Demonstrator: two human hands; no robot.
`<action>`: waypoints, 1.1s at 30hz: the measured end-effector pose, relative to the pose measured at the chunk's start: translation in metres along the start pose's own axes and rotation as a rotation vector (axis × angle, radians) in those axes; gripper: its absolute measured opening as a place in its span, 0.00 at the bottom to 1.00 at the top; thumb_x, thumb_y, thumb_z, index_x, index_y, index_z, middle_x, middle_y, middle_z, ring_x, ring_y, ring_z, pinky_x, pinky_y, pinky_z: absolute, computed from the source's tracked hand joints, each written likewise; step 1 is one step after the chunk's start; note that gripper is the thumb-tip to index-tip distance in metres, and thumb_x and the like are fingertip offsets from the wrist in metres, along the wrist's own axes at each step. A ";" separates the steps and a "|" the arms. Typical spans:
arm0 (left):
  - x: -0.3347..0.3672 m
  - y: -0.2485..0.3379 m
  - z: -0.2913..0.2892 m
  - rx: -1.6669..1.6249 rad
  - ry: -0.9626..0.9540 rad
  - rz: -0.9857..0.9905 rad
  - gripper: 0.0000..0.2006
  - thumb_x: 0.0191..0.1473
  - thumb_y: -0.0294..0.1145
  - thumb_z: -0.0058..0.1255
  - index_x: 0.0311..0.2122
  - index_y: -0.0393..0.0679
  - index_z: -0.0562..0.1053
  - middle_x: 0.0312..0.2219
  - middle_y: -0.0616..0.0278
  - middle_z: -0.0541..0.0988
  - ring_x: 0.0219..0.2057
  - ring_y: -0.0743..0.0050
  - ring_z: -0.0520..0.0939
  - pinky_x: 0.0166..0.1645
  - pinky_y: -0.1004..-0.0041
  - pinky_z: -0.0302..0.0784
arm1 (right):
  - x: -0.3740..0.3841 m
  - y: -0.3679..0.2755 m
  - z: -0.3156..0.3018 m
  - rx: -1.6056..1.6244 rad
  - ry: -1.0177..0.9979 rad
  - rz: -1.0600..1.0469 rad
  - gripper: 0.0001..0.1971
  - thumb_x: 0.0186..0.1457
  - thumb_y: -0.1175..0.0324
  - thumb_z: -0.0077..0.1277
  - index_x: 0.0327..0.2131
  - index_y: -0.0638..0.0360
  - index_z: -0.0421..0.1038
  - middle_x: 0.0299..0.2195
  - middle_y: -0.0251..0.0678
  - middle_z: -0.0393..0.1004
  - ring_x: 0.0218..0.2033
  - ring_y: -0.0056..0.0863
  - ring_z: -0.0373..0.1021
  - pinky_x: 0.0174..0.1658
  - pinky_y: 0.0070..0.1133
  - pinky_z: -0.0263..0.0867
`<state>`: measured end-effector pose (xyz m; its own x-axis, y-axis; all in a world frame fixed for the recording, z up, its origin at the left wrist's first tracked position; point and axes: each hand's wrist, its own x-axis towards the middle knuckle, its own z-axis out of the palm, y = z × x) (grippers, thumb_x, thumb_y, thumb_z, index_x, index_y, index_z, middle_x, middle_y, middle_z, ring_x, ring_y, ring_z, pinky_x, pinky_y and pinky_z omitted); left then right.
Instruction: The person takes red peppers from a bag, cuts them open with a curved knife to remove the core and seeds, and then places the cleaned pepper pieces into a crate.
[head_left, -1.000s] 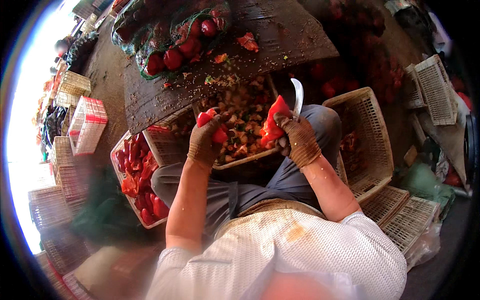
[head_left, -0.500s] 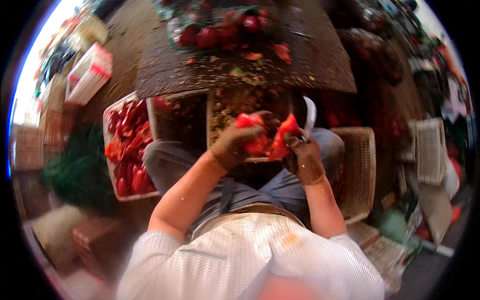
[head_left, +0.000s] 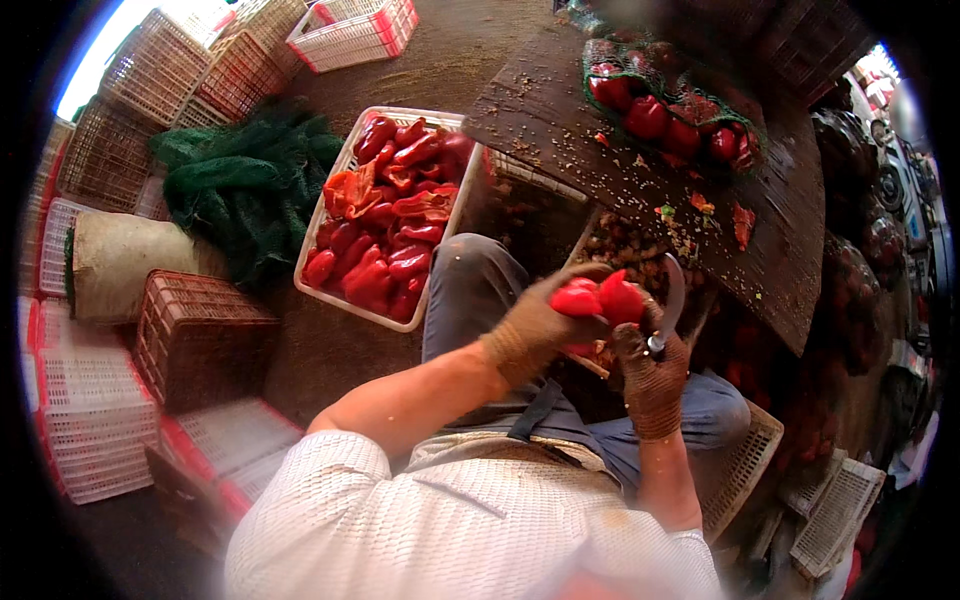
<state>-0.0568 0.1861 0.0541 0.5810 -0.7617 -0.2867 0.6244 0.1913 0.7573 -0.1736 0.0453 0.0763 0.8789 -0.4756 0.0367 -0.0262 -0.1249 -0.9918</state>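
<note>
My gloved left hand (head_left: 540,325) is closed around red bell pepper pieces (head_left: 598,298), which sit side by side between my two hands. In my gloved right hand (head_left: 655,375) is a small curved knife (head_left: 674,300), its blade pointing away from me; these fingers also touch the right side of the pepper. Below my hands, a crate of seeds and cores (head_left: 625,240) shows partly between my knees. To the left stands a white crate (head_left: 312,262) full of opened red peppers (head_left: 385,225).
A wooden board (head_left: 560,100) strewn with seeds and scraps bears a green net bag of red peppers (head_left: 672,120). Green netting (head_left: 240,185), a brown crate (head_left: 200,330) and stacked white crates (head_left: 95,400) lie left. Another crate (head_left: 745,470) stands by my right knee.
The view has swung left, bringing the pepper crate nearer the middle. The red pepper pieces, held apart before, are now close together between my hands. The knife stays in my right hand.
</note>
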 end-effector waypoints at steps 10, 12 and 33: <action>0.076 0.118 -0.254 0.748 0.628 0.442 0.30 0.49 0.27 0.69 0.58 0.43 0.71 0.50 0.58 0.78 0.48 0.67 0.80 0.51 0.68 0.80 | 0.011 0.043 -0.013 0.085 0.100 0.387 0.26 0.64 0.57 0.58 0.56 0.70 0.69 0.46 0.44 0.81 0.15 0.16 0.65 0.20 0.17 0.63; 0.119 0.118 -0.298 1.176 0.638 0.229 0.35 0.45 0.46 0.71 0.58 0.47 0.72 0.50 0.52 0.79 0.49 0.57 0.82 0.51 0.62 0.80 | 0.012 0.041 -0.007 0.067 0.110 0.510 0.27 0.64 0.56 0.57 0.56 0.70 0.68 0.45 0.44 0.81 0.11 0.16 0.63 0.16 0.16 0.61; 0.179 0.075 -0.353 1.794 0.591 -0.254 0.33 0.58 0.59 0.50 0.59 0.45 0.71 0.57 0.40 0.73 0.59 0.40 0.73 0.62 0.50 0.69 | 0.085 0.029 -0.008 0.227 0.114 0.576 0.20 0.63 0.68 0.58 0.54 0.68 0.72 0.41 0.39 0.83 0.19 0.12 0.68 0.22 0.14 0.63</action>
<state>0.2785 0.2828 -0.1471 0.8965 -0.3119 -0.3147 -0.2624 -0.9461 0.1900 -0.1036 -0.0058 0.0519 0.6973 -0.5024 -0.5112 -0.3678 0.3613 -0.8569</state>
